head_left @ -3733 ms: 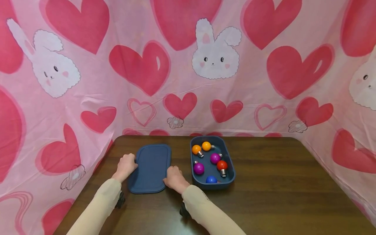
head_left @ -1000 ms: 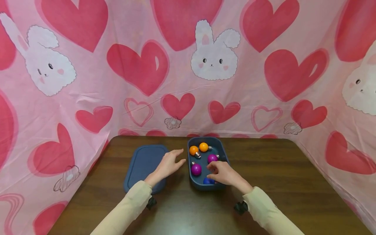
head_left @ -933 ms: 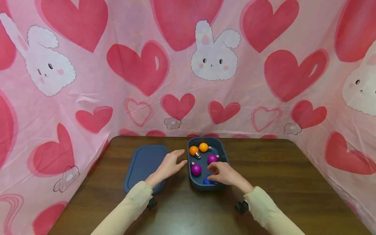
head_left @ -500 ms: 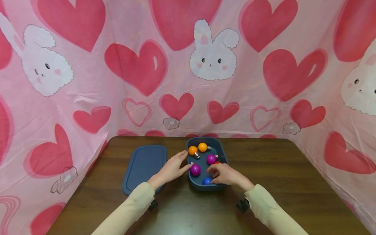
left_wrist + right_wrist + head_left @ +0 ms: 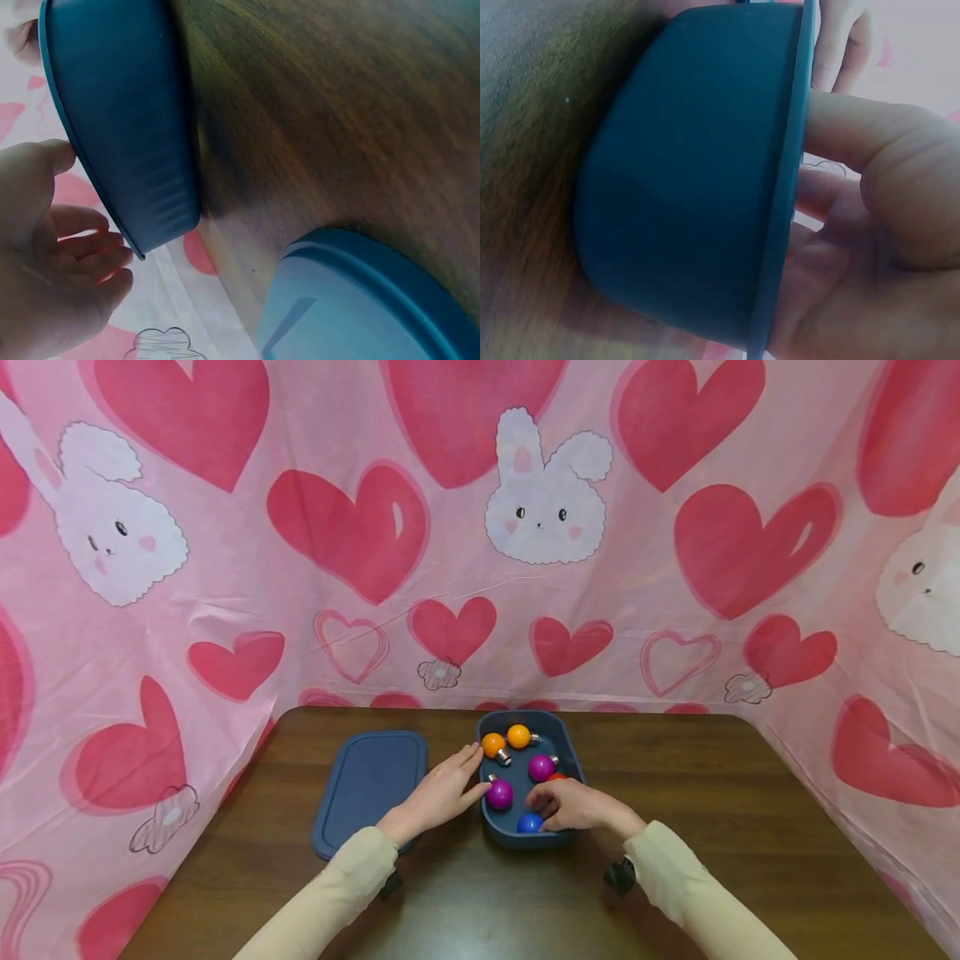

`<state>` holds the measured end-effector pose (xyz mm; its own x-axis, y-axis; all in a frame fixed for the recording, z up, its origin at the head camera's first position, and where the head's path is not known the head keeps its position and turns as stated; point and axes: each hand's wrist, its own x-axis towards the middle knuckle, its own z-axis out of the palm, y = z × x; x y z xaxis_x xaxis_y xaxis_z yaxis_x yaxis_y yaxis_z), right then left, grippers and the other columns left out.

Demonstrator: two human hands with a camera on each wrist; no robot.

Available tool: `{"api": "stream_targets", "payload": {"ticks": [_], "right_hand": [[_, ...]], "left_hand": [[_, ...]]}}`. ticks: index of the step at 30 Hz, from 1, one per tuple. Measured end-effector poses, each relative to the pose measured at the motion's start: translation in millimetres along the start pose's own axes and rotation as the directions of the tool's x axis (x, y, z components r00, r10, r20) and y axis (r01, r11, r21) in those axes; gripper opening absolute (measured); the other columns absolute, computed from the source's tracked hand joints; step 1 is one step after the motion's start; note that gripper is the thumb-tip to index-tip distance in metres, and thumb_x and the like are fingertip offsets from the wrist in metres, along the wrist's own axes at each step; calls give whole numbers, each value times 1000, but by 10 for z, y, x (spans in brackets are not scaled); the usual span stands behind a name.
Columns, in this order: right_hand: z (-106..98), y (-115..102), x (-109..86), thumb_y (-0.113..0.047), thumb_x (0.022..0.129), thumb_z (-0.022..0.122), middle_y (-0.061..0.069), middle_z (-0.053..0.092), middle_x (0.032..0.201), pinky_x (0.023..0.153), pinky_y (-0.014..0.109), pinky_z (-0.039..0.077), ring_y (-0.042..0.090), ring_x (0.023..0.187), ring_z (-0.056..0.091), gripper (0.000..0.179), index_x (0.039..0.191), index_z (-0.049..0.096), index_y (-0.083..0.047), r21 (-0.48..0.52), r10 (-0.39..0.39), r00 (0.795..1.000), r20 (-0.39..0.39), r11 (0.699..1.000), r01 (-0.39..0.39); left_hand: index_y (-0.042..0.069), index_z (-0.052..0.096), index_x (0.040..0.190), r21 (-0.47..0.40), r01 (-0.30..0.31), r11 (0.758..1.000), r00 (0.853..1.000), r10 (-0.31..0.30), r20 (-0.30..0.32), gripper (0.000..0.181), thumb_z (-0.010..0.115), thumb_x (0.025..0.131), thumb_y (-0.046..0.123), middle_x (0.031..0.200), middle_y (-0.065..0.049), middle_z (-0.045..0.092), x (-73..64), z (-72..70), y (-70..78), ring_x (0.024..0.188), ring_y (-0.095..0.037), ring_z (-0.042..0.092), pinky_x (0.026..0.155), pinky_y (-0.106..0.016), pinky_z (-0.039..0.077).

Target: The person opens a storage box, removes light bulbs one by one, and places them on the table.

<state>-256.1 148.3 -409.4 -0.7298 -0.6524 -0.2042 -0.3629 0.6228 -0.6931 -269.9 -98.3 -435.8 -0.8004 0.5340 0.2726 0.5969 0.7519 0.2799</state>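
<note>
"How are your grips?"

"My right grip (image 5: 581, 804) bends over the near right side of the box (image 5: 517, 841); whether it has hold of anything, I cannot tell. My left grip (image 5: 437, 793) is spread, holding nothing, thumb at the rim."

"And the bulbs?"

"In the box, on the surface (image 5: 712, 793): blue bulb (image 5: 528, 823) by my right thumb, then purple bulb (image 5: 498, 795), half-hidden red bulb (image 5: 556, 777), another purple bulb (image 5: 541, 767), two orange bulbs (image 5: 518, 737) farthest."
</note>
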Motion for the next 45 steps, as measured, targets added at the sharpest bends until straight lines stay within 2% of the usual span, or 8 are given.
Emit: {"api": "stream_targets", "payload": {"ticks": [10,18,23,29,35,38,41,45], "right_hand": [[-20,-12,16,-9,77,67,5,60,104,78,34,49,21,90,58,34,110,59,-5,-41,12,999,31,999,-11],[-26,-1,36,-13,78,67,1,61,104,82,34,47,17,93,57,33,110,60,-8,-91,0,999,54,996,5],[-36,0,32,-13,79,66,0,61,102,83,35,47,18,92,57,31,108,59,-9,-84,5,998,55,996,0],[-43,29,27,-12,78,67,1,61,98,81,35,48,17,89,57,27,104,58,-10,-52,6,1000,26,999,-5],[-21,75,24,-16,77,68,0,61,96,78,31,49,16,87,58,28,102,58,-10,-72,-57,998,-23,996,55],[-14,83,11,-19,78,68,2,61,98,77,31,50,16,86,59,29,103,57,-9,-49,-73,996,-56,996,70],[-31,77,-7,-21,78,67,4,61,99,75,31,50,16,85,60,31,105,57,-8,-17,-70,993,-97,997,69],[-98,57,-35,-25,78,67,2,61,97,73,28,51,14,82,59,33,106,57,-10,-19,-68,983,-172,998,66]], "left_hand": [[3,36,135,30,10,1000,999,-11,33,61,50,88,39,139,-13,33,25,-2,26,126,-25,33,99,-39,32],[1,40,132,160,-39,986,999,38,9,59,48,88,41,137,-13,37,37,19,19,125,-26,36,101,-43,27],[2,41,132,201,-58,978,998,57,13,59,47,89,42,136,-13,38,67,21,10,124,-26,37,102,-44,27],[2,39,133,173,-56,983,998,51,35,59,48,89,41,137,-13,38,109,-7,26,125,-25,36,102,-44,26],[2,39,133,152,-50,987,998,42,53,59,48,88,40,137,-13,37,107,-16,36,125,-26,36,102,-45,26],[2,38,133,134,-42,990,997,34,63,60,48,89,41,137,-14,37,93,-13,40,125,-27,35,102,-45,26],[2,38,133,115,-41,993,998,35,57,60,49,89,40,137,-14,36,72,-11,42,125,-27,34,102,-45,25],[0,40,132,132,-52,990,998,49,24,59,49,88,39,136,-15,38,43,8,24,126,-27,34,102,-44,25]]}}
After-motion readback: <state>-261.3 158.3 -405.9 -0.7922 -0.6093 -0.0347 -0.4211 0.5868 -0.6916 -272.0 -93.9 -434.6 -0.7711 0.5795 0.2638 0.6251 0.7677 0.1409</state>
